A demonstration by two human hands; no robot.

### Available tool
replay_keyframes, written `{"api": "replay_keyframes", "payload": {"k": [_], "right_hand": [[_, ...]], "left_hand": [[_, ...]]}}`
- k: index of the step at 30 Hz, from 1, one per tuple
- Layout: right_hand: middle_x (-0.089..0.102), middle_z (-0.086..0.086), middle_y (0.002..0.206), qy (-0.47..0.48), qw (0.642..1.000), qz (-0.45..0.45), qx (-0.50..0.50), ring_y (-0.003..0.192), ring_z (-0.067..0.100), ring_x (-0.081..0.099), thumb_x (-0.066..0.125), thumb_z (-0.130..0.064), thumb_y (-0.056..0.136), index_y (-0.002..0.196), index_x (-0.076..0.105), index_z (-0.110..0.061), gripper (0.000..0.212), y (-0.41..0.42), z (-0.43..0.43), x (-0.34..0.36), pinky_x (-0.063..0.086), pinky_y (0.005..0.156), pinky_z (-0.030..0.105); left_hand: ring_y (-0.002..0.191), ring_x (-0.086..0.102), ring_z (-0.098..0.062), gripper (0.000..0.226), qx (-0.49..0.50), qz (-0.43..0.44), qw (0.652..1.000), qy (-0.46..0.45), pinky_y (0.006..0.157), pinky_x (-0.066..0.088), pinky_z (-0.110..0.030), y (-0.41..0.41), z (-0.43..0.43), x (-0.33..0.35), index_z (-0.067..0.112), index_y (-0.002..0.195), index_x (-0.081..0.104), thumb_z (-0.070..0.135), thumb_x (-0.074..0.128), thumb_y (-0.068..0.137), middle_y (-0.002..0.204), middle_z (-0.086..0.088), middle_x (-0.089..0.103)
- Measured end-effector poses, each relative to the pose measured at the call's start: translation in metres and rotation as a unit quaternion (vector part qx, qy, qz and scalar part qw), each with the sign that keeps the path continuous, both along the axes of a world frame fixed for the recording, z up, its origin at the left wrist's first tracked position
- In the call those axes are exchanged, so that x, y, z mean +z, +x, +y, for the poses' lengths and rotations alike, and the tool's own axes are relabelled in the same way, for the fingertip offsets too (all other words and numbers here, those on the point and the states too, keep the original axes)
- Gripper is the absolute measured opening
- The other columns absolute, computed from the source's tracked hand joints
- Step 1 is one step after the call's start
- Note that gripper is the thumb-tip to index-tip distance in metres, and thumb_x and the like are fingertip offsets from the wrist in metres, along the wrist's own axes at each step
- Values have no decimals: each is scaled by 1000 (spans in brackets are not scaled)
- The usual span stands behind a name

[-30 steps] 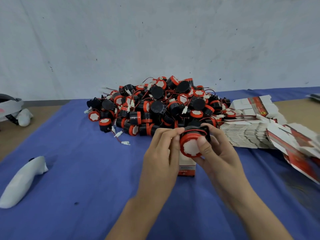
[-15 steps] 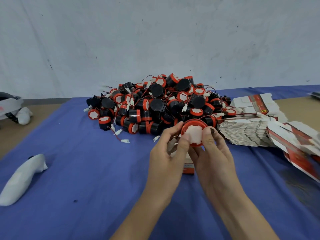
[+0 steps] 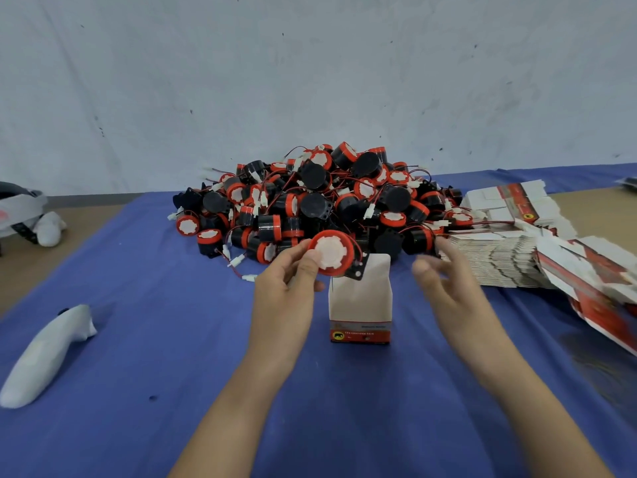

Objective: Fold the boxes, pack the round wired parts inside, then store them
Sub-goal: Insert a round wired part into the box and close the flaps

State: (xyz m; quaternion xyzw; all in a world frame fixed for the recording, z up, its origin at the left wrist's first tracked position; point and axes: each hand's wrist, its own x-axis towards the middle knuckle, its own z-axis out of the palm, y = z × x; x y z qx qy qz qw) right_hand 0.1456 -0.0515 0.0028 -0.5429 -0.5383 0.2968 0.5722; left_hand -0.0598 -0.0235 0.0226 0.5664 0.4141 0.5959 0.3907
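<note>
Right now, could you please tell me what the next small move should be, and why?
Probably lower the round part into the box. The left hand grips the part just above the box's top left corner, and the box stands upright with its top apparently open. The right hand is free beside the box and could steady it.

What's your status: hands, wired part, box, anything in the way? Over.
Left hand grips round wired part at top of upright box. Right hand open, empty, right of box. Nothing seen blocking; parts pile behind.
</note>
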Motion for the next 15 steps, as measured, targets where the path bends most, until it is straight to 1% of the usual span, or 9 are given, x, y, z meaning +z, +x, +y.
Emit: {"api": "replay_keyframes", "payload": {"k": [1, 3, 5, 6, 7, 9, 10, 12, 15], "right_hand": [[52, -35, 129, -36, 998, -41, 25, 122, -12, 50, 56, -77, 69, 154, 21, -45, 96, 1, 3, -5, 46, 81, 6], [39, -22, 149, -95, 987, -111, 65, 136, -1, 41, 64, -73, 61, 160, 6, -38, 120, -1, 9, -18, 42, 94, 15], [32, -18, 155, -142, 972, -160, 97, 145, 6, 33, 72, -65, 64, 161, -2, -33, 126, -4, 14, -30, 36, 104, 23], [34, -19, 153, -158, 964, -184, 108, 143, 7, 35, 75, -60, 70, 161, -1, -32, 122, -6, 16, -35, 36, 105, 23], [41, -23, 145, -164, 958, -204, 113, 137, 6, 42, 78, -53, 77, 161, 5, -31, 113, -6, 18, -38, 37, 101, 20], [51, -27, 126, -147, 958, -225, 100, 118, 3, 54, 80, -41, 84, 151, 28, -35, 86, -7, 20, -43, 40, 88, 13], [51, -25, 123, -131, 961, -227, 88, 114, 3, 55, 81, -38, 84, 145, 34, -39, 77, -7, 21, -44, 41, 85, 13], [45, -22, 126, -102, 966, -232, 56, 110, 3, 53, 81, -36, 83, 140, 37, -40, 72, -10, 22, -45, 42, 82, 13], [38, -32, 117, -51, 967, -248, 24, 99, -6, 49, 80, -37, 84, 134, 36, -42, 67, -18, 19, -47, 42, 72, 7]], "left_hand": [[66, 63, 5, 16, 2, 8, 1000, 0, 64, 51, -11, -1, 0, 0, 44, 109, 60, 33, 54, 101, 81, 25, 71], [63, 61, 5, 17, 0, 22, 1000, -2, 61, 49, -9, -1, -1, 0, 42, 113, 62, 34, 54, 101, 76, 26, 69], [61, 60, 6, 18, -6, 40, 999, -5, 59, 47, -7, 0, -3, 0, 40, 116, 63, 34, 54, 101, 69, 26, 67], [61, 60, 5, 18, -10, 52, 999, -5, 58, 47, -7, 1, -4, 0, 40, 116, 63, 34, 54, 101, 69, 26, 67], [60, 60, 4, 19, -13, 64, 998, -5, 59, 47, -8, 3, -5, 0, 39, 117, 63, 34, 54, 101, 70, 24, 67], [64, 61, 2, 22, -15, 86, 996, -11, 62, 50, -12, 6, -5, -1, 38, 120, 64, 36, 53, 101, 75, 17, 68], [69, 61, 1, 24, -13, 97, 995, -15, 65, 51, -13, 6, -5, -2, 39, 121, 64, 37, 53, 101, 77, 15, 66], [77, 61, -2, 24, -3, 121, 992, -19, 70, 49, -11, 7, -5, -5, 41, 121, 64, 38, 51, 102, 81, 15, 65], [81, 66, -5, 25, 22, 149, 988, -30, 64, 47, -7, 8, -4, -9, 39, 124, 64, 37, 49, 103, 93, 16, 70]]}}
